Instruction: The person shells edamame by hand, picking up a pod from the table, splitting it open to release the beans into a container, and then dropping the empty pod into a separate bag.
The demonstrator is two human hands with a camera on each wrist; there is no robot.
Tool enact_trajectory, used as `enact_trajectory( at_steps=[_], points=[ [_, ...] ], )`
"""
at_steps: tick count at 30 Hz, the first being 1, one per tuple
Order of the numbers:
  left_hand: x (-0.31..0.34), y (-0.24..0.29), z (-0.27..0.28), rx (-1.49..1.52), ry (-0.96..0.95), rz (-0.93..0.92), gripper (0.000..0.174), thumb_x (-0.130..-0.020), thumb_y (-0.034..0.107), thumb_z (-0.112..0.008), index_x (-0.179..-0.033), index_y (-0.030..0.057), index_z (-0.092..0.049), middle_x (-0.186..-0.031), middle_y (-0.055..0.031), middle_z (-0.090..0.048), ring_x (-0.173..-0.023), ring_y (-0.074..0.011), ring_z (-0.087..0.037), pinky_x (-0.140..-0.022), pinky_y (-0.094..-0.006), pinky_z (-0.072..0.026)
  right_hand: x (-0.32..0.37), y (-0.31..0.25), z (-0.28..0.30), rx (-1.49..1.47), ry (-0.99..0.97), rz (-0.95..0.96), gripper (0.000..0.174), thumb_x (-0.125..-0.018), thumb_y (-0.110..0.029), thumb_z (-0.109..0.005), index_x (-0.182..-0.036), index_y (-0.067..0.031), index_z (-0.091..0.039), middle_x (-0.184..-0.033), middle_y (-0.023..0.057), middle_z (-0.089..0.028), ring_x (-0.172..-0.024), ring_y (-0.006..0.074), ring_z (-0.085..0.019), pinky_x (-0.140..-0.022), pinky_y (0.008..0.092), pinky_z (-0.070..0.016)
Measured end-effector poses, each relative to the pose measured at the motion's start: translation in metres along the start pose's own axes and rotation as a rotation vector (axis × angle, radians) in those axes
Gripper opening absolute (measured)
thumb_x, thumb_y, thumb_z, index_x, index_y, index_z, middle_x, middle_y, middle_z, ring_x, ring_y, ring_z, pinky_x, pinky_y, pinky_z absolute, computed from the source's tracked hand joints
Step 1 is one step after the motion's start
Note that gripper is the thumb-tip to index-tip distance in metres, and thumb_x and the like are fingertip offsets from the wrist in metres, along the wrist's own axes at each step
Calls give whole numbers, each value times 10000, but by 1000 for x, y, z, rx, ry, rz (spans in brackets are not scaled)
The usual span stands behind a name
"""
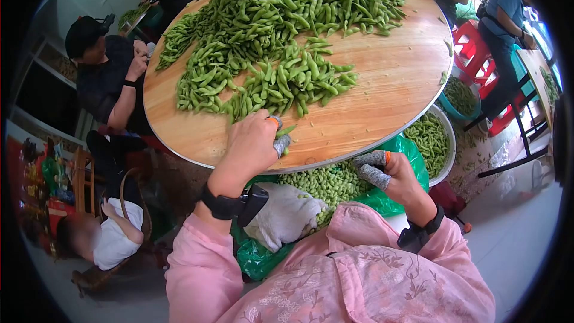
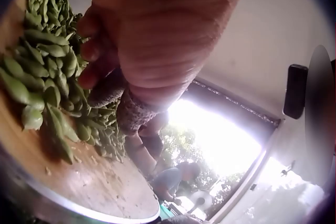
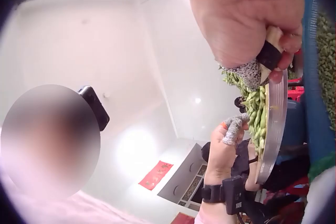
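– Green pods everywhere. Where does the heap of pods (image 1: 269, 42) sit?

– On the round wooden table (image 1: 394, 78). It covers the far half and spills towards the near edge.

– And the left hand (image 1: 254, 143)?

– It is at the near edge of the heap, with the knuckles up. The fingertips are curled in and pinch one pod (image 1: 286, 131), which pokes out to the side just above the table rim. A grey knitted finger cover (image 1: 281, 143) shows on that hand.

– What about the right hand (image 1: 391, 173)?

– It is lower, just off the table edge and over a green bag (image 1: 412, 155) that has more pods in it. The fingers are curled, and two of them also wear grey covers. The right wrist view shows something pale at the fingertips, but I cannot tell whether the hand holds anything.

– Anything beside the bag?

– A pale basin (image 1: 449, 143) full of pods, tucked partly under the table.
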State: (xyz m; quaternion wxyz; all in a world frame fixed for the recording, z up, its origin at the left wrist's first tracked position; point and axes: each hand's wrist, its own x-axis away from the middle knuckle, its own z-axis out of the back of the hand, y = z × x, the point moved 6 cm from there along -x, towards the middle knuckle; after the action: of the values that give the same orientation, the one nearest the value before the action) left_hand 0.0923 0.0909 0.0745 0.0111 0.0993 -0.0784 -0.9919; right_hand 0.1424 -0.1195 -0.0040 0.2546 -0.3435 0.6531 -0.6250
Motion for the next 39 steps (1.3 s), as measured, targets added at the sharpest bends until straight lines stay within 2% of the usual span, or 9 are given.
enact_trajectory(
  at_steps=[5, 8, 10, 11, 13, 18, 28, 36, 39],
  points=[
    [-8, -5, -9, -15, 52, -22, 173, -690, 135, -604, -778, -11, -573, -730, -154, -552, -660, -341, -536, -595, -378, -427, -2, -10, -4, 35, -1, 55, 181, -825, -76, -553, -962, 41, -566, -827, 11, -586, -749, 70, -514, -671, 226, -441],
    [-11, 3, -9, 68, -23, 99, 129, -734, 85, -582, -815, -14, -565, -735, -124, -588, -622, -277, -565, -576, -338, -444, -5, -14, -7, 13, -23, 117, 209, -822, -93, -562, -978, 47, -558, -856, 16, -584, -762, 73, -511, -682, 228, -439],
    [-4, 12, -4, 828, 121, 240, 90, -785, 26, -547, -867, -10, -555, -740, -95, -605, -605, -173, -573, -556, -273, -459, -8, -20, -10, -44, 5, 120, 219, -822, -100, -562, -977, 54, -556, -855, 21, -584, -771, 73, -512, -688, 230, -438],
    [0, 22, -5, 828, 116, 235, 90, -785, 26, -547, -867, -10, -555, -740, -95, -605, -605, -173, -573, -556, -273, -459, -9, -24, -12, -101, 18, 124, 229, -823, -107, -563, -977, 61, -554, -855, 25, -585, -779, 72, -513, -693, 232, -437],
    [12, 41, -24, 1455, 22, 363, 102, -808, -5, -528, -909, -10, -545, -750, -81, -598, -609, -104, -553, -539, -219, -459, -12, -31, -14, -147, 28, 107, 239, -826, -118, -559, -977, 68, -554, -847, 29, -586, -792, 72, -515, -707, 230, -433],
    [28, 68, -41, 1636, 33, 414, 149, -768, -10, -593, -909, -16, -548, -753, -66, -609, -616, -88, -569, -543, -194, -474, -10, -40, -22, -262, -131, 163, 212, -815, -163, -578, -921, 20, -568, -878, 33, -596, -784, 91, -553, -712, 225, -438],
    [34, 72, -45, 1649, 152, 377, 97, -775, -1, -590, -866, -11, -558, -751, -67, -614, -624, -96, -580, -520, -189, -469, -2, -43, -21, -238, -80, 62, 127, -836, -118, -535, -796, 1, -556, -739, -25, -545, -698, 36, -466, -628, 208, -392],
    [41, 75, -56, 1779, 141, 408, 118, -788, -10, -570, -901, -10, -538, -792, -80, -608, -654, -91, -574, -539, -192, -463, -10, -23, -21, -126, -35, 176, 152, -833, -143, -535, -777, -3, -552, -702, -22, -542, -661, 42, -467, -579, 206, -379],
    [42, 73, -53, 1506, 173, 382, 188, -766, 9, -587, -936, -6, -509, -826, -94, -588, -678, -156, -580, -555, -247, -466, -13, -18, -23, -180, -41, 152, 152, -833, -139, -533, -766, -3, -551, -689, -29, -538, -640, 47, -467, -558, 214, -378]
  ],
)
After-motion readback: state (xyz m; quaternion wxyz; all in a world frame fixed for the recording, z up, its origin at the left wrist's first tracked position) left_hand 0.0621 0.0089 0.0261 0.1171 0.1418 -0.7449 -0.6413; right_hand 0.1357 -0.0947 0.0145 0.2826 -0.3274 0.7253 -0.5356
